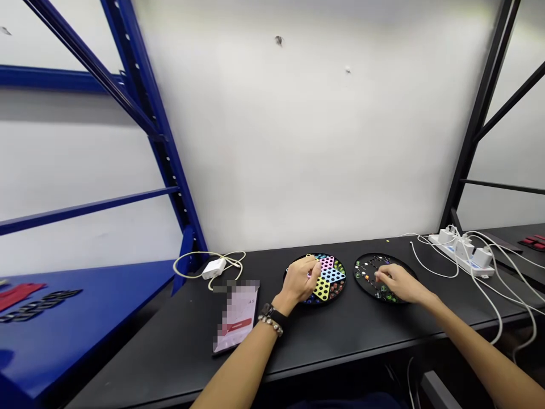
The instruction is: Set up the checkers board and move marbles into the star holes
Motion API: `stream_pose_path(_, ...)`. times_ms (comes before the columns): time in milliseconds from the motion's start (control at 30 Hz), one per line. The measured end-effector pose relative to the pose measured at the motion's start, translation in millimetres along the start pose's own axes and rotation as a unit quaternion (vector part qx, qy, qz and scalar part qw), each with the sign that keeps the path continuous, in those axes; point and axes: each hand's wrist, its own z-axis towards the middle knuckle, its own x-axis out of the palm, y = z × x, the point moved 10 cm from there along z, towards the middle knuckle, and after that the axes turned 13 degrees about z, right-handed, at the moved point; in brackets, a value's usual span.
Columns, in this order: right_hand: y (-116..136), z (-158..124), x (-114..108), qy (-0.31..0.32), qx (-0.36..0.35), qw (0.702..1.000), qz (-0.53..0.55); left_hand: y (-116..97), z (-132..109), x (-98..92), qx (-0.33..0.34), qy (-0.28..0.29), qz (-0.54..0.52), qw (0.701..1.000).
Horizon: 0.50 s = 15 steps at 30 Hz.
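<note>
My left hand [301,277] hovers over the left part of a round Chinese checkers board [324,289]. Its fingers are curled in towards the thumb, and whatever they may hold is hidden. The board has a coloured star of pink, blue and yellow with dark holes, and marbles lie around its black rim. To its right is a black round tray [367,286] with loose marbles, several of them green [388,295]. Over this tray's right side, my right hand [397,280] has thumb and fingertips pinched together; what is between them is too small to tell.
A tablet [237,318] lies left of the board, beside my left forearm. Behind it is a white charger [213,268] with a looped cable. At the right back, a white power strip [462,255] carries plugs and trailing cables. A white wall [315,142] rises behind the black table [332,341].
</note>
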Motion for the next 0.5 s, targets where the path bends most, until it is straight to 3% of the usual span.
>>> stream_pose_path(67, 8.1, -14.3, 1.9, -0.002, -0.01, 0.99, -0.138, -0.6, 0.0, 0.1, 0.003, -0.001, 0.004, 1.0)
stream_pose_path(167, 9.2, -27.6, 12.2, 0.025, 0.004, 0.97, -0.243, -1.2, -0.2, -0.3, 0.005, -0.002, 0.006, 1.0)
stream_pose_path(500, 12.5, -22.5, 27.6, 0.069, -0.012, 0.945, -0.319, -1.0, 0.6, -0.5, -0.004, 0.004, 0.007, 1.0)
